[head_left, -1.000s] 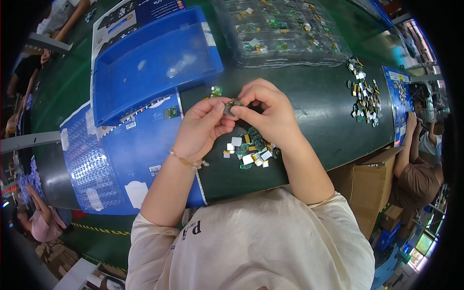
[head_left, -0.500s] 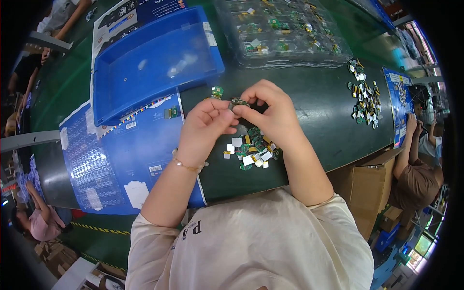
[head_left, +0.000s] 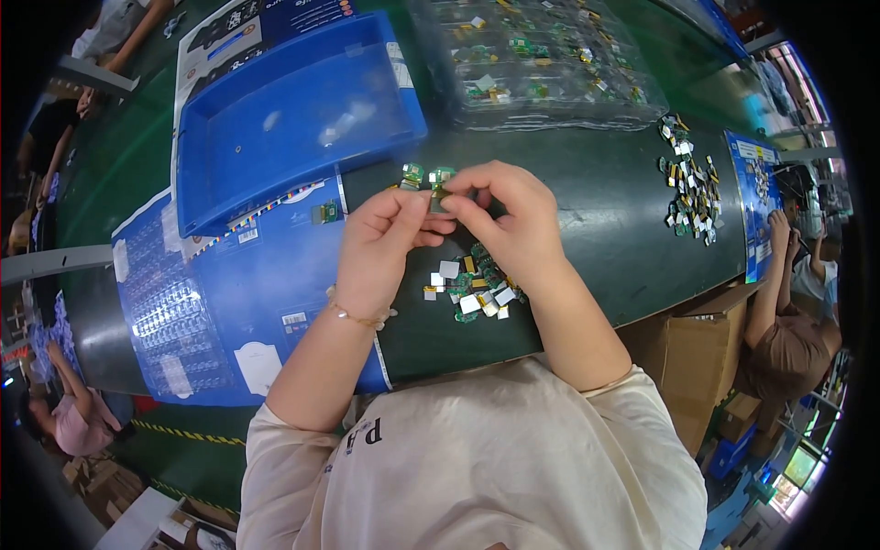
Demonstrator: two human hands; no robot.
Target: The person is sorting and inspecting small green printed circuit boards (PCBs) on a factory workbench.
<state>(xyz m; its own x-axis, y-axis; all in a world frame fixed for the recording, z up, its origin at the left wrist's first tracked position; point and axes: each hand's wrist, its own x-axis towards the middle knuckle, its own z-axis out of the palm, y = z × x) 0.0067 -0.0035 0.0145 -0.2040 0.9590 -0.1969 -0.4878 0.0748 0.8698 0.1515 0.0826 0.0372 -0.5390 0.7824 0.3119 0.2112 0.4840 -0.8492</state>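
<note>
My left hand and my right hand meet over the dark green table. Between their fingertips is a small green circuit board with a flex part below it, pinched from both sides. Just beyond my left fingers shows another small circuit board; whether it lies on the table or touches the hand I cannot tell. Below the hands lies a loose pile of circuit boards with silver and gold pieces. A single board rests on the blue sheet to the left.
A blue bin stands at the back left on printed sheets. Stacked clear trays with boards are at the back. More boards lie to the right. An unfilled-looking clear blister tray lies left. A cardboard box is beside the table; people work nearby.
The held board has turned, so its green face now shows upward beyond the fingertips. My right hand has shifted slightly down, and its fingers have re-bent around the board.
</note>
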